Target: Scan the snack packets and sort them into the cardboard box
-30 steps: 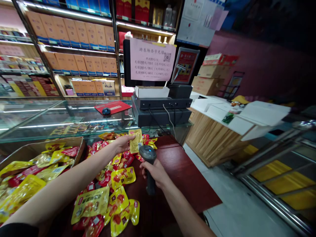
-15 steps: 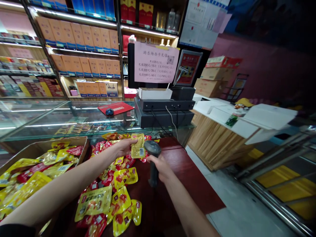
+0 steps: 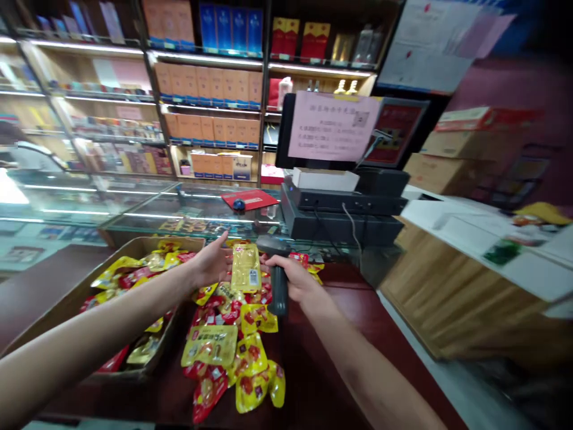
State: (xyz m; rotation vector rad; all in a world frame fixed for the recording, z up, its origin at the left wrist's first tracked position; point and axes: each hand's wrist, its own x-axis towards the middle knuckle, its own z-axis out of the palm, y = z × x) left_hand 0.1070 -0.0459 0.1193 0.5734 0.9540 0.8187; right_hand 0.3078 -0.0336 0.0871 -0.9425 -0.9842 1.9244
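My left hand (image 3: 215,261) has its thumb raised and fingers spread, right beside a gold snack packet (image 3: 246,267) with a barcode at its lower corner. Whether the fingertips touch the packet is hard to tell. Around its handle, my right hand (image 3: 293,276) grips a dark handheld scanner (image 3: 279,289), its head just right of the packet. Below and around lie red and yellow packets (image 3: 253,358) in a loose pile, with a larger gold packet (image 3: 209,345) on top. To the left, a cardboard box (image 3: 154,358) holds several more packets.
Behind the pile are a glass counter (image 3: 147,206), a red mat (image 3: 255,200) with a mouse, and a black cash drawer (image 3: 342,230) under a monitor (image 3: 285,131). A wooden cabinet (image 3: 465,286) stands right. Part of a person (image 3: 33,152) shows at far left.
The view has swung left, bringing more of the box and a person into sight. My left hand has opened from its pinch on the gold packet. My right hand still grips the scanner.
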